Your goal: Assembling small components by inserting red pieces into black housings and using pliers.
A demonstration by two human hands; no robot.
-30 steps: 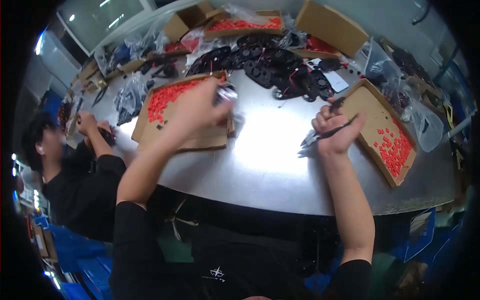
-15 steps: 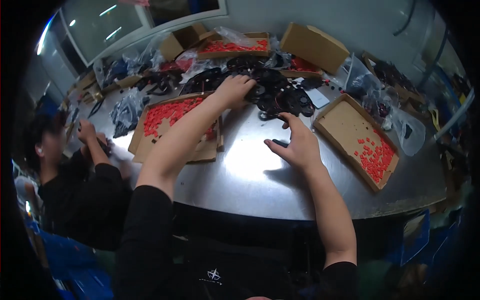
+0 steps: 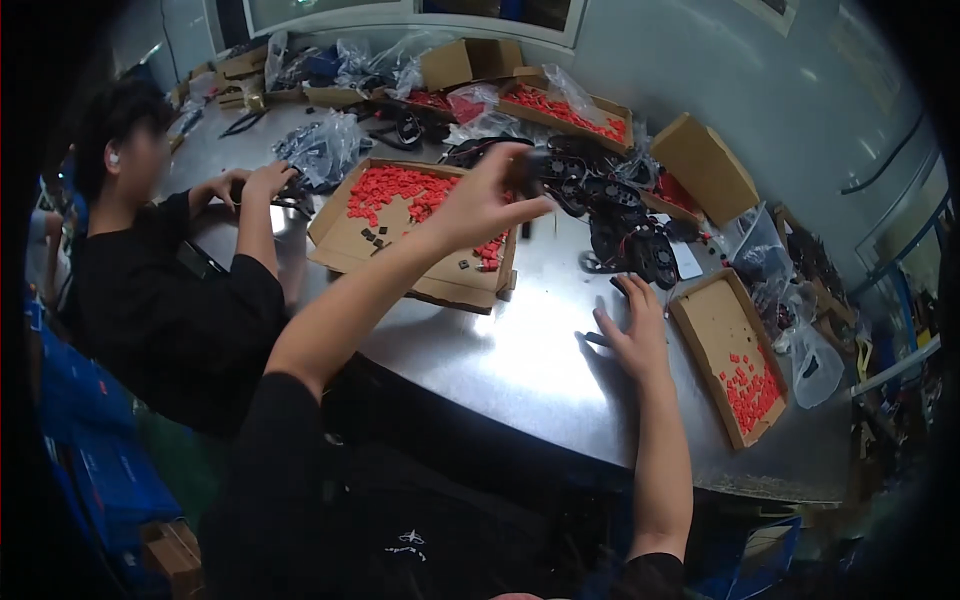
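My left hand is raised over the table beside the red-filled carton, closed on a black plastic part that is blurred. Behind it lies a pile of black fan-like units with thin wires. To the right, my right hand hovers low over the metal table, thumb and fingers apart. Its index fingertip looks dark. A short black rod-like piece shows by the thumb; whether the hand holds it I cannot tell. The shallow carton near my left forearm holds red pieces and several small black ones.
Another shallow carton with red pieces sits at the right. Further back stand an open box, a red-filled tray and clear plastic bags. A white flat object lies near the pile. At left a co-worker handles a dark part.
My left hand has come up off the black pile with a black part in it. The whole view has turned, so the table's contents appear shifted right. My right hand stays spread.
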